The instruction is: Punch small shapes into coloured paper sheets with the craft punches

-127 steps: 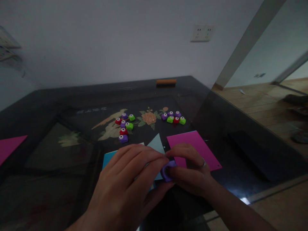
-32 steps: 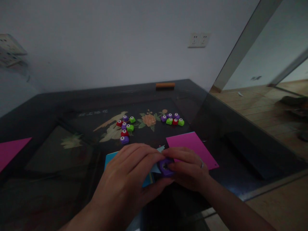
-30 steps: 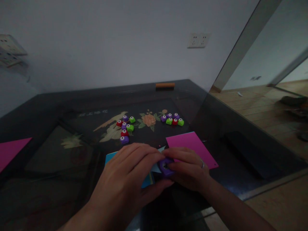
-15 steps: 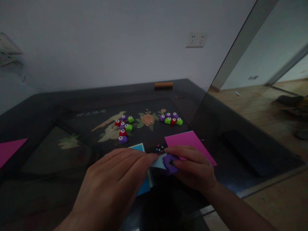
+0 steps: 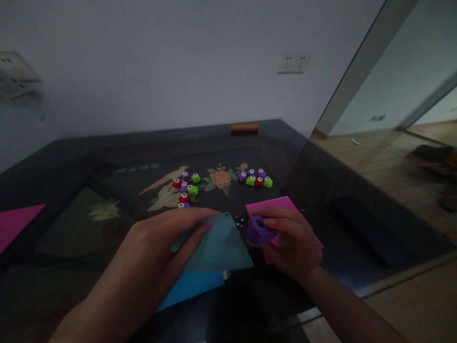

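My left hand (image 5: 157,252) grips a folded light blue paper sheet (image 5: 217,245) by its upper left edge and holds it tilted over a brighter blue sheet (image 5: 189,286) on the dark table (image 5: 71,157). My right hand (image 5: 289,238) holds a small purple paper punch (image 5: 259,230) just right of the paper, apart from it, over a magenta sheet (image 5: 271,206). Tiny punched paper bits (image 5: 239,220) lie on the table between the two hands.
Two clusters of small red, green and purple punches sit farther back, one on the left (image 5: 185,186) and one on the right (image 5: 256,177). Another magenta sheet (image 5: 16,224) lies at the far left. An orange bar (image 5: 244,127) rests at the table's back edge.
The punch has come off the light blue paper and moved right with my right hand. My left hand has lifted and turned the paper, showing more of it. Punched bits now lie on the table.
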